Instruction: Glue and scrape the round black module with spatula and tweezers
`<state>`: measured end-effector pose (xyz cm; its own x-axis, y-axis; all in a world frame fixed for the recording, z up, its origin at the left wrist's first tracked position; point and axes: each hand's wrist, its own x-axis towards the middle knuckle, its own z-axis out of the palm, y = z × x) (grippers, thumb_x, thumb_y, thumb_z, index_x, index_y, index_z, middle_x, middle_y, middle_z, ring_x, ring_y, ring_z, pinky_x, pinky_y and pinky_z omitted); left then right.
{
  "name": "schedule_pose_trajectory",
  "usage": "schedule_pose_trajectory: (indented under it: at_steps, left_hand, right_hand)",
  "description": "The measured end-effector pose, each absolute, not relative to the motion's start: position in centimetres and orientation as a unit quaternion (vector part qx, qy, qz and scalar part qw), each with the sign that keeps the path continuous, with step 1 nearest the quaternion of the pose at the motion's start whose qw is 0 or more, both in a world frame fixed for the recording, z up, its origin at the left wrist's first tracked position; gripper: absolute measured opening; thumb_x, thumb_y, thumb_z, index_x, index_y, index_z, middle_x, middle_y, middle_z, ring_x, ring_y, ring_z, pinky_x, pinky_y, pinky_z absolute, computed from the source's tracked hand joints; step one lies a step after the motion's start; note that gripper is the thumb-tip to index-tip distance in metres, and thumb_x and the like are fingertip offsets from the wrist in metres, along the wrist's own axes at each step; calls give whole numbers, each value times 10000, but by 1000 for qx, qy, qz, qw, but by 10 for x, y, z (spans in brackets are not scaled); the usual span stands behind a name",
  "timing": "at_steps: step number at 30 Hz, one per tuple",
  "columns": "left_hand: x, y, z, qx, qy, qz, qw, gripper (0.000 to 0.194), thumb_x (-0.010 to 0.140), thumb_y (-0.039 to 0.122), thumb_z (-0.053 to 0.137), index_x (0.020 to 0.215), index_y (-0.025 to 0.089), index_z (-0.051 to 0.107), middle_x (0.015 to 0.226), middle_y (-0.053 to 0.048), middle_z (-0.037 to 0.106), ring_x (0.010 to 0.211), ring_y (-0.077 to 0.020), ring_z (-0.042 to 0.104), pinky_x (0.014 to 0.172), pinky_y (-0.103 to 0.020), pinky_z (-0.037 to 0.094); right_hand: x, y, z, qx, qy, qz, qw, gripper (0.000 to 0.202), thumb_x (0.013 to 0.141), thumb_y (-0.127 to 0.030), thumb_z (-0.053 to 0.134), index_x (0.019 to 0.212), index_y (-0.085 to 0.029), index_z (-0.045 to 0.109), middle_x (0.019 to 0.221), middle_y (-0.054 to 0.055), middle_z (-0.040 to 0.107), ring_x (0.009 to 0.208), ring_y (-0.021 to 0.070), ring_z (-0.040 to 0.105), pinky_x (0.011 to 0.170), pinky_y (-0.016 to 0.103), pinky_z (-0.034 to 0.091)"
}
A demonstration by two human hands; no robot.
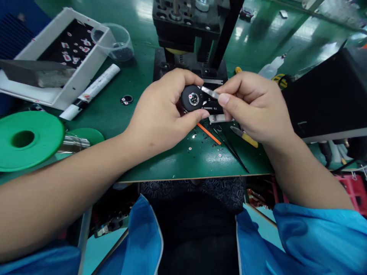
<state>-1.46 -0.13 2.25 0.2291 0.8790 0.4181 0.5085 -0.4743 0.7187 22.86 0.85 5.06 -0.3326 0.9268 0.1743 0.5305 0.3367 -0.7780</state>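
My left hand (168, 110) curls its thumb and fingers around the rim of a round black watch case (187, 103). The case's back faces up, with a shiny circular sensor window and a small red-and-white sticker in its middle. Between thumb and fingers of my right hand (255, 101) is a small flat metal blade (210, 93), its tip at the upper right edge of the case. Whether the tip touches the rim or sits in a seam, I cannot tell. Below lie an orange stick (210, 134), black tweezers (233, 151) and a yellow-handled knife (248, 139).
A black press fixture (186, 32) stands behind my hands. Leftward are a white tray (57, 93) with stickered parts, a clear cup (120, 42), a marker (90, 91) and a green spool (43, 139). A black box (323, 95) stands at right, near a dropper bottle (272, 67).
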Motion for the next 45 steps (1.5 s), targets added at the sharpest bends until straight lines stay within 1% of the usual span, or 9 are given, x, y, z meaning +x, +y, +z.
schedule_pose_trajectory:
  at_steps: [3, 7, 11, 21, 27, 31, 35, 41, 45]
  left_hand:
    - [-14, 0, 19, 729, 475, 429, 242, 432, 825, 384, 906, 1227, 260, 807, 1285, -73, 902, 1099, -358, 847, 994, -575, 732]
    - [-14, 3, 16, 699, 481, 453, 272, 497, 874, 488, 941, 1284, 252, 790, 1322, -67, 876, 1172, -346, 829, 1056, -561, 718]
    - [-15, 5, 15, 694, 472, 469, 275, 551, 899, 613, 973, 1292, 276, 784, 1319, -50, 873, 1192, -332, 816, 1025, -515, 736]
    - [-18, 5, 12, 702, 477, 447, 284, 690, 917, 733, 980, 1394, 272, 791, 1306, -71, 861, 1124, -355, 817, 972, -555, 718]
    - [-16, 3, 16, 696, 488, 440, 290, 684, 935, 753, 946, 1407, 293, 762, 1335, -56, 854, 1178, -352, 816, 1018, -556, 715]
    - [-16, 2, 17, 707, 487, 424, 288, 757, 961, 827, 910, 1450, 278, 733, 1388, -73, 835, 1271, -395, 816, 1072, -590, 708]
    - [-14, -1, 21, 698, 493, 425, 298, 663, 948, 760, 943, 1381, 288, 773, 1357, -68, 863, 1186, -382, 852, 1024, -577, 736]
    - [-12, -2, 24, 700, 491, 422, 303, 607, 958, 674, 941, 1389, 278, 778, 1347, -57, 862, 1184, -366, 844, 1031, -565, 730]
    - [-14, 0, 22, 692, 479, 435, 320, 655, 911, 679, 986, 1369, 251, 793, 1311, -62, 855, 1127, -341, 827, 980, -547, 727]
  right_hand:
    - [239, 14, 58, -499, -767, 260, 309, 138, 1144, -269, 690, 1104, -277, 822, 916, 20, 817, 824, 205, 745, 797, 364, 622]
    - [248, 21, 64, -493, -805, 259, 202, 122, 1074, -204, 741, 995, -274, 802, 901, 5, 828, 858, 200, 753, 840, 386, 586]
    - [248, 23, 57, -484, -827, 260, 119, 81, 1064, -206, 787, 1072, -287, 793, 932, -19, 837, 892, 223, 781, 878, 391, 590]
    - [251, 27, 65, -505, -850, 134, 69, 207, 1056, -98, 697, 1014, -293, 753, 1203, 73, 850, 1127, 325, 767, 936, 451, 546]
    - [245, 16, 75, -480, -853, 203, 43, 180, 1024, -138, 826, 947, -272, 734, 942, -2, 806, 899, 237, 727, 810, 376, 450]
    - [241, 8, 87, -435, -859, 256, -87, 321, 975, -232, 952, 830, -250, 666, 772, -40, 727, 721, 175, 617, 700, 351, 340]
    - [238, 5, 89, -429, -859, 225, -167, 319, 964, -233, 923, 836, -260, 632, 736, -41, 669, 656, 177, 529, 665, 361, 328]
    - [239, 3, 86, -427, -860, 220, -173, 207, 951, -101, 755, 885, -266, 648, 755, -28, 656, 657, 183, 529, 662, 365, 328]
    - [247, 6, 86, -427, -861, 267, -69, 287, 867, -43, 762, 859, -265, 580, 739, -52, 639, 664, 161, 541, 643, 349, 344]
